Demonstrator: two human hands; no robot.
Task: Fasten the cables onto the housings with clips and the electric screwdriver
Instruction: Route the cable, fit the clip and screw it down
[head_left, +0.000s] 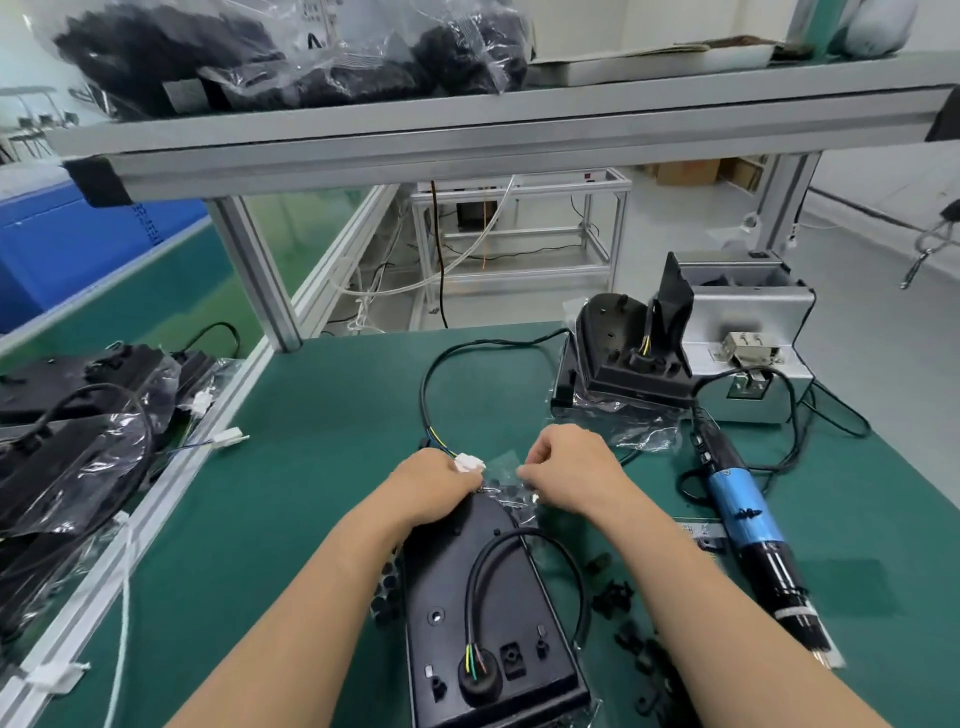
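A black housing (483, 613) lies on the green mat in front of me, with a black cable (480, 566) looping out of its round grommet. Above its far end my left hand (436, 480) pinches a white connector (469, 462). My right hand (569, 467) pinches a small clear plastic bag (506, 486) that holds small black parts. Loose black clips (613, 597) are scattered right of the housing. The electric screwdriver (748, 525), blue and black, lies on the mat further right.
A second black cable (431, 379) curves across the mat behind my hands. Stacked housings (623, 353) and a grey screw feeder (748, 332) stand at the back right. Bagged housings (67, 441) pile up on the left. An aluminium shelf (467, 130) runs overhead.
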